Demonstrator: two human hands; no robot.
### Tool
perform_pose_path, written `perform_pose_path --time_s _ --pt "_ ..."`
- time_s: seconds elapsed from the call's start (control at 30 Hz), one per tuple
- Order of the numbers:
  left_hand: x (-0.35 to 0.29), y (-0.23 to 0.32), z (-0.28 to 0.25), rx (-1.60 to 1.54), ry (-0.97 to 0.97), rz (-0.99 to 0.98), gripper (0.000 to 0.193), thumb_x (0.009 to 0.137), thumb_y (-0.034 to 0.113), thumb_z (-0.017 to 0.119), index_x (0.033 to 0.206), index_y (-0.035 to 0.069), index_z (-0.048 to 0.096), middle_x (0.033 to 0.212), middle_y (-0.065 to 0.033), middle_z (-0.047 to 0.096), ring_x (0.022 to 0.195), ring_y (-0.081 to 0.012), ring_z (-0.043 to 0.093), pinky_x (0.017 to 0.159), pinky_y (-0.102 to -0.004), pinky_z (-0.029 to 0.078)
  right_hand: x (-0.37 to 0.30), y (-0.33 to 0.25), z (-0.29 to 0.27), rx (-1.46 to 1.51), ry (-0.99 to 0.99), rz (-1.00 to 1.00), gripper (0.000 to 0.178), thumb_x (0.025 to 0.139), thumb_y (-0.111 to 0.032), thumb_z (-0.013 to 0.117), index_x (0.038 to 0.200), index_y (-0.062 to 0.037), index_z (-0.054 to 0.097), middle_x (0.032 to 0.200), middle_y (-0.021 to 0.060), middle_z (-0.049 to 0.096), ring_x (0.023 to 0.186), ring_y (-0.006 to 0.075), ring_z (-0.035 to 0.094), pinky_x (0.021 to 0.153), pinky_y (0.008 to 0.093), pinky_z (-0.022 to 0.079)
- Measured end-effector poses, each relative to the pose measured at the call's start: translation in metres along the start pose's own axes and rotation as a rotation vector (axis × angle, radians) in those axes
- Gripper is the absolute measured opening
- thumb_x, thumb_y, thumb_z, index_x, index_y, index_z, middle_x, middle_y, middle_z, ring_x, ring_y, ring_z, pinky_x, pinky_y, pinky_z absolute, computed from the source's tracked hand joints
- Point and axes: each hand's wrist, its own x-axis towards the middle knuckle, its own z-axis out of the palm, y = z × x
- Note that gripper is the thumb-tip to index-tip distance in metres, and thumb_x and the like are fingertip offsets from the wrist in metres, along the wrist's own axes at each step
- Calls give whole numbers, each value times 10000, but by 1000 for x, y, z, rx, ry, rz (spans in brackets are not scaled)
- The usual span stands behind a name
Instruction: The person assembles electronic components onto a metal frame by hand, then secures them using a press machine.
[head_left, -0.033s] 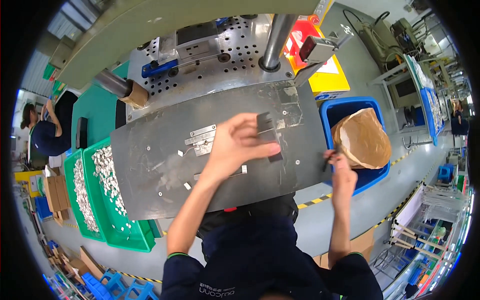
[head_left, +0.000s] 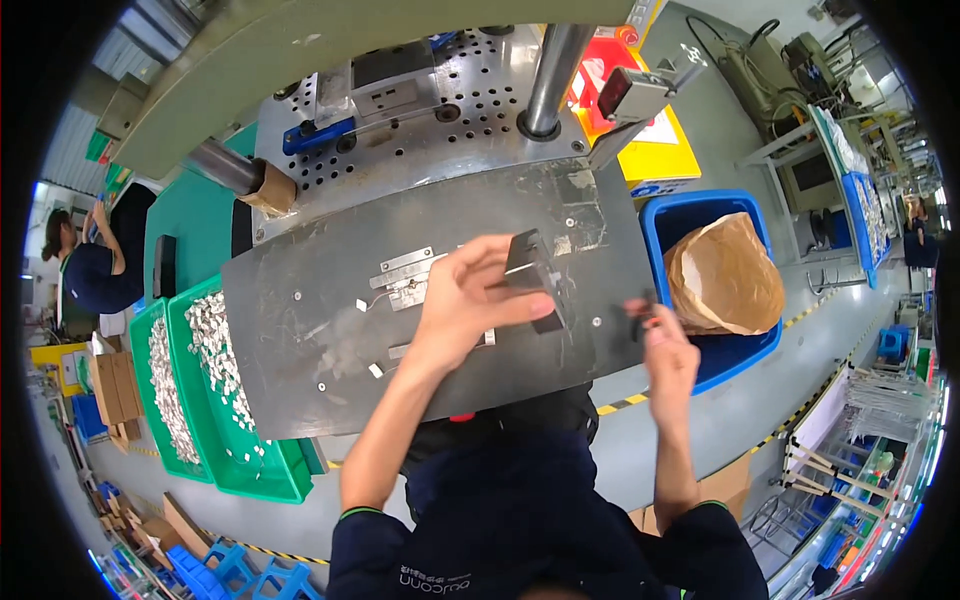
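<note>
My left hand (head_left: 462,305) reaches over the dark worktable, its thumb and fingers gripping a flat black rectangular plate (head_left: 536,283) that is tilted up off the surface. My right hand (head_left: 672,362) is at the table's right edge, beside the blue bin, closed around a small dark object (head_left: 640,320) smeared by motion; its kind does not show. A metal strip fixture (head_left: 405,277) lies on the table left of my left hand. Small white pieces (head_left: 376,370) lie near it, and a second metal strip is partly hidden under my left wrist.
Green trays (head_left: 285,480) of small white pieces stand at the left. At the right, a blue bin (head_left: 708,205) holds a brown paper bag (head_left: 740,280). A perforated steel press bed (head_left: 400,155) with thick posts (head_left: 553,90) rises behind the table. Another person (head_left: 95,260) works far left.
My right hand has moved left, away from the bin and toward the plate. My left hand has shifted slightly, turning the black plate.
</note>
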Motion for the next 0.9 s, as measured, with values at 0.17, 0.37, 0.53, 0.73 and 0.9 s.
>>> perform_pose_path --time_s 0.17,0.37,0.53,0.73,0.9 --pt "-35 -2 -14 76 -30 86 711 740 -141 868 1384 -82 573 1276 -140 693 1173 -214 687 951 -365 623 15 -49 52 -127 -313 -193 183 917 -57 701 782 65 715 1263 213 683 1114 351 633 1031 424 401" --pt "-47 -9 -27 -133 -45 90 689 747 -160 850 1375 -73 580 1282 -134 685 1186 -217 679 966 -369 617 16 -49 62 -127 -450 -307 174 893 -47 738 784 84 703 1189 208 672 1003 352 637 855 407 489" --pt "-61 -9 -4 363 141 172 595 712 50 942 1212 -29 628 1169 -126 701 1085 -198 685 894 -371 591 14 -33 56 -351 -322 -489 112 873 -19 725 788 47 693 1102 196 682 950 356 620 826 404 501" --pt "-108 8 2 1084 295 514 582 534 196 950 1029 36 689 944 -85 641 839 -282 628 831 -405 480 43 62 -60 -321 323 -169 445 1100 -140 547 705 50 474 794 44 563 724 111 465 647 286 372" --pt "-126 12 -27 1235 10 430 637 555 185 915 1147 34 735 957 -55 631 859 -251 610 856 -399 455 51 198 -223 -728 474 187 461 1106 -280 563 823 71 659 646 0 506 594 119 443 580 320 378"
